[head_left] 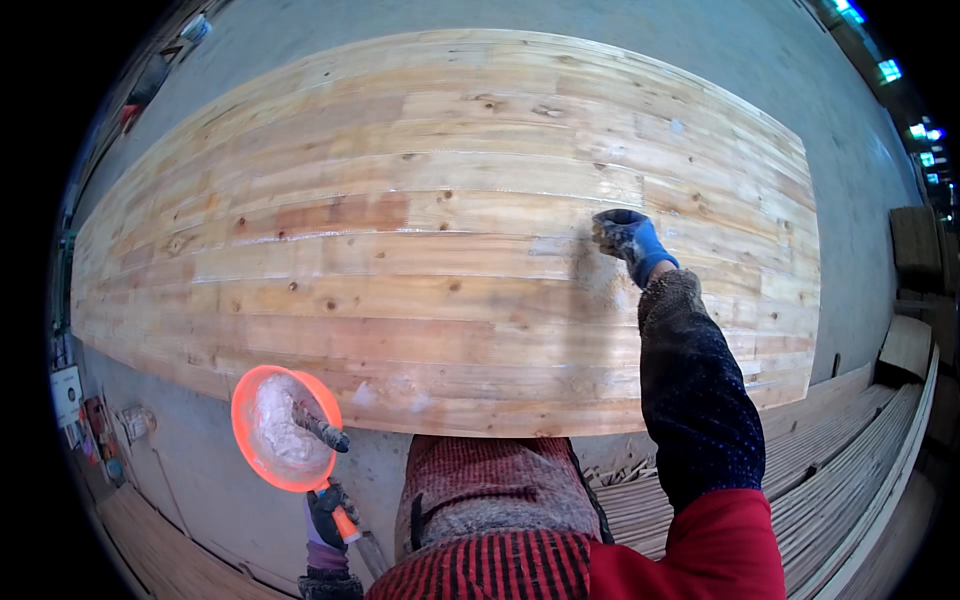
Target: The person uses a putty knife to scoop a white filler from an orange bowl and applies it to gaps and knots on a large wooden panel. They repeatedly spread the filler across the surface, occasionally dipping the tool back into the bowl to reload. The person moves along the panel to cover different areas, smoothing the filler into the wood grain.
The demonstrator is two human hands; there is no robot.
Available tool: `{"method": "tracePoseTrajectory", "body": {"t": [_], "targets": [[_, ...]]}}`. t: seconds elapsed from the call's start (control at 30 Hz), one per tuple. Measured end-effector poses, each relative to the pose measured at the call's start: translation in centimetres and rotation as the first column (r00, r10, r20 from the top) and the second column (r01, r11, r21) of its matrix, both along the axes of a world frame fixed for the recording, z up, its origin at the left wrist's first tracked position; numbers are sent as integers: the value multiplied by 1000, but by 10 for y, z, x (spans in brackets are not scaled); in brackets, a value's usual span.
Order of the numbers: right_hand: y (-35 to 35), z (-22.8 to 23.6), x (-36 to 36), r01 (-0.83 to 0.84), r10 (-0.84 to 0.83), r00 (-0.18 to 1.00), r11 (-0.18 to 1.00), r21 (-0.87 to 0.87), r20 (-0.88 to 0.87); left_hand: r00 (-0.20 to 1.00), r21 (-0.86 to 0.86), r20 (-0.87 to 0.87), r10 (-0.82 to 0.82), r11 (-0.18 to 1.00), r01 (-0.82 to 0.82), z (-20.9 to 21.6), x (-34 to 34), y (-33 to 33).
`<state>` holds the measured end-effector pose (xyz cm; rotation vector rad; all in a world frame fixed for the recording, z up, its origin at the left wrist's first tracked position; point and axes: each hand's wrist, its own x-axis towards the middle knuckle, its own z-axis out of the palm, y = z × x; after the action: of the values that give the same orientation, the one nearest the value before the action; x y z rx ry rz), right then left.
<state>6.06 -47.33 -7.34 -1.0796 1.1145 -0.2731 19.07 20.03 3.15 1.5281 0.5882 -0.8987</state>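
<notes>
With the left hand's (327,508) fingers wrapped round the handle (345,524) of the orange bowl (295,482) just off the wooden panel's (450,300) near edge, the right hand (627,240), whose fingers I couldn't tell open or gripping, probably called for light, even strokes along the grain.

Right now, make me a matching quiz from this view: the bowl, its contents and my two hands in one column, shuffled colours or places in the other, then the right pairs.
1. Bowl
2. Contents
3. Left hand
4. Right hand

A. Gripping the handle
B. Whitish
C. In a partly blue glove, over the wood panel
D. Orange

Pairs: 1-D, 2-B, 3-A, 4-C
</notes>
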Motion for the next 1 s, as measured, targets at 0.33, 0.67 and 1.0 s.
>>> {"method": "tracePoseTrajectory", "body": {"t": [0.33,0.67,1.0], "targets": [[3,4,8,54,-56,998,998,45,35,999,60,-6,-54,997,54,16,10,-22],[20,24,-52,-53,17,957,992,-118,-289,999,-39,-16,-48,998,47,-3,16,1],[35,17,-97,125,-136,983,988,-90,-122,1000,-85,-3,-20,996,20,1,15,-9]]}}
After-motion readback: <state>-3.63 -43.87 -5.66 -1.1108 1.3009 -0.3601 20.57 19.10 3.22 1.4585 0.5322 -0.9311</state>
